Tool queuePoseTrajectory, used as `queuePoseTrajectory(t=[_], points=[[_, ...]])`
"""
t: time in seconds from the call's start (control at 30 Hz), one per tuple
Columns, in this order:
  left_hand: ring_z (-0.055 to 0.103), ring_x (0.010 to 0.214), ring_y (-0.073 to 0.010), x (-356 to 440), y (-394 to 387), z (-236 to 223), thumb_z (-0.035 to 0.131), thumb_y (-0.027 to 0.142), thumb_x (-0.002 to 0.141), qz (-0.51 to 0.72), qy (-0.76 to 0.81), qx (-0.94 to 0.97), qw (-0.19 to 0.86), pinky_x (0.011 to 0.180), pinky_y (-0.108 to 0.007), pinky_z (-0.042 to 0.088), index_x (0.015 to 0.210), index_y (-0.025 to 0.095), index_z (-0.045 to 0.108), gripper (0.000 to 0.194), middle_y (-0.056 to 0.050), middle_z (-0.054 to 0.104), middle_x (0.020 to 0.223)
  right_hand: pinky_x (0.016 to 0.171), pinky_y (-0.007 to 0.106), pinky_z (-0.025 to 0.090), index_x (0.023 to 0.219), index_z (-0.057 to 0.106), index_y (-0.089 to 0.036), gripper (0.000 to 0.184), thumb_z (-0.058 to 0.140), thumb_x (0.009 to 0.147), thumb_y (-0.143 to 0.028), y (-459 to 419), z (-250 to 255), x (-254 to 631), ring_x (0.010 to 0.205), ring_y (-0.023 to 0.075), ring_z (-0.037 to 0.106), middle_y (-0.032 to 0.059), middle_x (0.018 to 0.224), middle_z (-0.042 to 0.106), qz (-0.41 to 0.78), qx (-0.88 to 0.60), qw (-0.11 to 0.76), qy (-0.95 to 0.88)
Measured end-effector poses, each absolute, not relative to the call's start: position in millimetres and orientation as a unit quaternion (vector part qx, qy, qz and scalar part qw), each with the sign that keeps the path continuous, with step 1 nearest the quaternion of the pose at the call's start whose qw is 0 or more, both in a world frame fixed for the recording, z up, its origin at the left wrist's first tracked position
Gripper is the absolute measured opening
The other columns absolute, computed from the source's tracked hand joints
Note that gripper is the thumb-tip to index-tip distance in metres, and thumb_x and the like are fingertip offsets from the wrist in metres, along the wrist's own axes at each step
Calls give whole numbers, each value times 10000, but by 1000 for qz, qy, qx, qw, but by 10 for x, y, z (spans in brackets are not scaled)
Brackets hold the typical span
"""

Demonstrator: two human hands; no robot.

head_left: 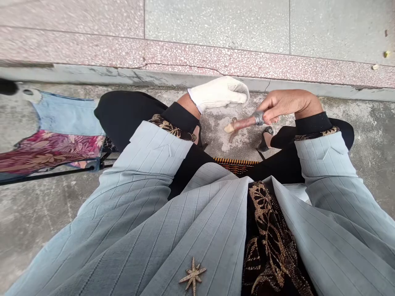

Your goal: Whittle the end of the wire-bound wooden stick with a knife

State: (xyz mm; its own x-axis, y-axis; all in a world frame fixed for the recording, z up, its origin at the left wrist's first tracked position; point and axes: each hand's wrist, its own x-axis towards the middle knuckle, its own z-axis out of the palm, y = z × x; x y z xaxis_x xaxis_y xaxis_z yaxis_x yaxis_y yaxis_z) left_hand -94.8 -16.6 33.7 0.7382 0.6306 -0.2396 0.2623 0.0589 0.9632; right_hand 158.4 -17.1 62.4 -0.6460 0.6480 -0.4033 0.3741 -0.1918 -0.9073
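Left hand [219, 93]: palm hidden. Stick [243, 123]: one end hidden inside right hand [285, 105]. Flowered cloth [61, 150], black object [8, 86]: cut off at left edge. Pale scrap [375, 67]: too small to identify.

The glove [216, 94] was off-white, with a thin bluish edging at its cuff. The tool [246, 122] had a reddish-brown shaft, a cream tip and a silver-grey wrap [258, 118]. The jacket [212, 222] was pale blue-grey with fine darker stripes, its brooch [193, 276] gold; the top [270, 242] beneath was black, patterned with gold leaves and flowers. The trousers [129, 115] were plain black. The woven seat [236, 162] showed orange-and-black banding. The cloth [66, 127] paired light blue with a magenta leaf print. White flecks speckled the pink and grey-green paving [216, 24]; the ground [367, 135] was mottled grey
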Motion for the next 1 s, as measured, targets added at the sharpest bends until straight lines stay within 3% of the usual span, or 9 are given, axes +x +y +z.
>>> queuePoseTrajectory(t=[0.07, 0.2, 0.3, 0.4, 0.5, 0.63, 0.73, 0.87, 1.0], points=[[394, 546, -65, -891, -187, 308, 643, 217, 860, 185, 318, 655, 660, 521, -223, 303, 862, 129, 655, 88, 22, 515, 680, 471, 252, 412, 791, 726, -226, 375, 790, 831, -593, -204, 648, 1608, 514, 103, 533, -39, 589, 628, 646, -400, 162, -629], [419, 539, -71, -798, -195, 228, 563, 203, 929, 225, 301, 627, 682, 530, -234, 325, 796, 141, 640, 166, -6, 564, 680, 470, 363, 378, 830, 693, -287, 473, 712, 792, -758, -182, 599, 1675, 536, 177, 475, 29, 668, 646, 557, -464, 381, -574], [446, 549, -74, -770, -200, 172, 623, 229, 907, 199, 298, 634, 685, 527, -236, 329, 820, 135, 663, 135, -23, 610, 719, 590, 412, 425, 879, 665, -366, 522, 602, 772, -873, -104, 532, 1706, 711, 253, 556, 33, 642, 618, 501, -539, 398, -548], [416, 526, -71, -767, -227, 154, 646, 281, 904, 159, 254, 642, 706, 493, -235, 302, 834, 137, 665, 161, -37, 614, 733, 619, 403, 421, 792, 612, -356, 465, 605, 818, -820, -55, 487, 1685, 702, 241, 531, 27, 625, 615, 428, -597, 397, -550], [397, 505, -76, -787, -258, 200, 656, 334, 901, 117, 215, 653, 716, 490, -249, 288, 831, 138, 668, 208, -29, 575, 680, 588, 356, 397, 684, 571, -262, 405, 653, 919, -582, -53, 466, 1623, 567, 163, 469, 21, 602, 590, 358, -665, 319, -572], [412, 519, -87, -855, -267, 324, 683, 362, 880, 108, 234, 656, 709, 513, -264, 271, 835, 145, 673, 221, -16, 544, 649, 635, 322, 397, 635, 612, -183, 362, 675, 955, -340, -64, 461, 1571, 537, 126, 481, 14, 552, 542, 287, -693, 109, -652], [378, 528, -77, -913, -250, 396, 692, 326, 871, 130, 249, 632, 722, 512, -268, 237, 837, 142, 675, 188, -11, 551, 661, 658, 316, 410, 643, 633, -176, 399, 690, 950, -423, -64, 455, 1582, 575, 141, 516, 23, 565, 566, 289, -650, -3, -703], [355, 553, -68, -968, -206, 429, 739, 314, 833, 160, 251, 625, 722, 517, -286, 214, 807, 145, 676, 182, -16, 597, 701, 659, 315, 449, 679, 672, -195, 447, 749, 848, -602, -89, 473, 1601, 590, 158, 550, 12, 579, 583, 402, -553, -137, -717], [358, 558, -77, -1037, -137, 448, 758, 369, 816, 205, 255, 628, 706, 527, -290, 238, 796, 168, 682, 216, -29, 642, 750, 627, 295, 443, 662, 669, -197, 534, 725, 806, -708, -123, 550, 1607, 552, 128, 512, -9, 562, 550, 501, -460, -184, -709]])
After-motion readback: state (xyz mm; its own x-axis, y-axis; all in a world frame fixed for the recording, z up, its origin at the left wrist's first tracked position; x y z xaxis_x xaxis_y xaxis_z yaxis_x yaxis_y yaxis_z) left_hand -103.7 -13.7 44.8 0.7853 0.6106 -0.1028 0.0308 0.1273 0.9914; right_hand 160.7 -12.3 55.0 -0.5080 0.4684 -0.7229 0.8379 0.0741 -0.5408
